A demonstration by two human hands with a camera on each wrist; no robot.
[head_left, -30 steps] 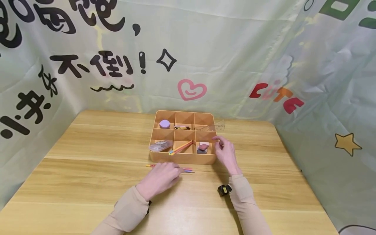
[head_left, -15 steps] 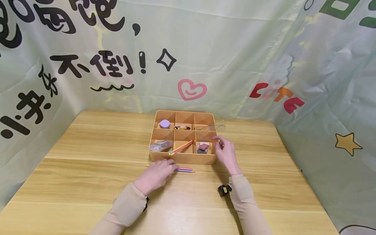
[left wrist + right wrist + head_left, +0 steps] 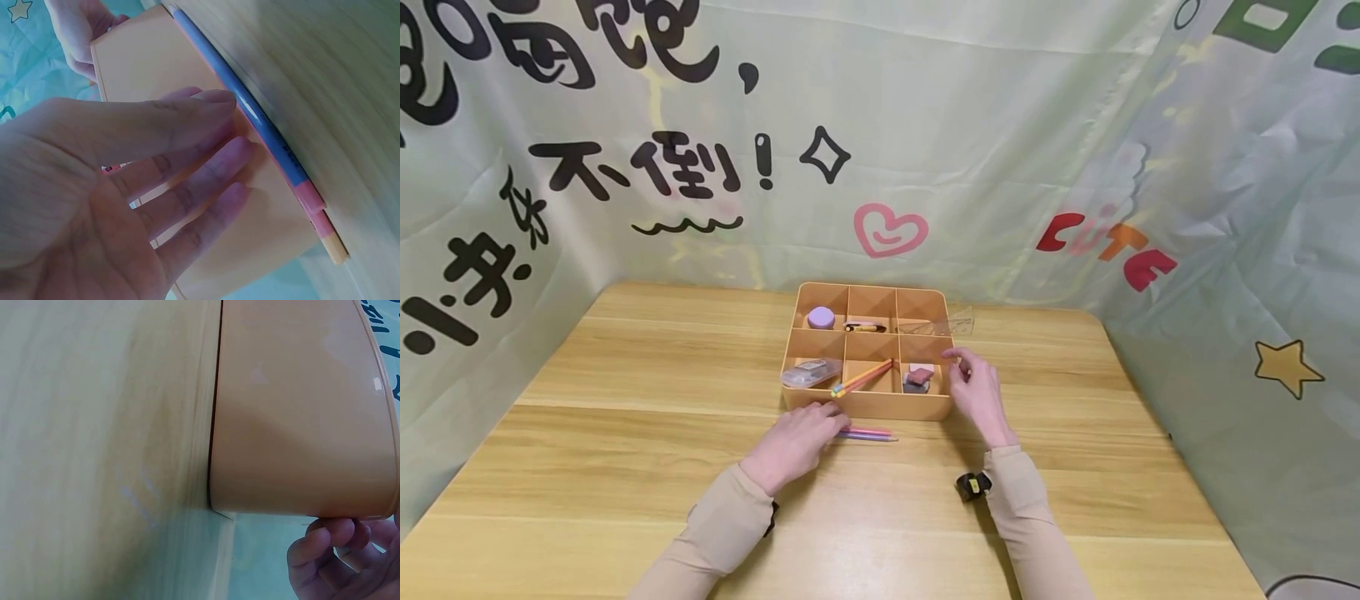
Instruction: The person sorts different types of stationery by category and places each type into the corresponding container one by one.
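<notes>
An orange-tan divided organizer box (image 3: 880, 406) stands on the wooden table. Along its front wall lie thin pencils (image 3: 871, 435), partly hidden by my left hand (image 3: 795, 440). In the left wrist view a blue pencil (image 3: 262, 125) lies beside a pink one with a yellowish end (image 3: 336, 247). My left thumb tip overlaps them there, while the other fingers are loosely bent and spread, gripping nothing. At the box's right front corner my right hand (image 3: 977, 392) holds the side wall, its index finger over the rim. Curled fingers (image 3: 312, 544) press against that wall in the right wrist view.
Inside the compartments are a purple round-topped item (image 3: 821, 317), pens (image 3: 865, 327), a clear set square (image 3: 936, 323), a clear plastic case (image 3: 810, 372), orange and yellow pencils (image 3: 862, 377) and erasers (image 3: 919, 377). A printed cloth (image 3: 985, 150) hangs behind the table.
My left hand has slid left along the pencils, uncovering more of their right ends and covering their left ends. My right hand and the box stay in place.
</notes>
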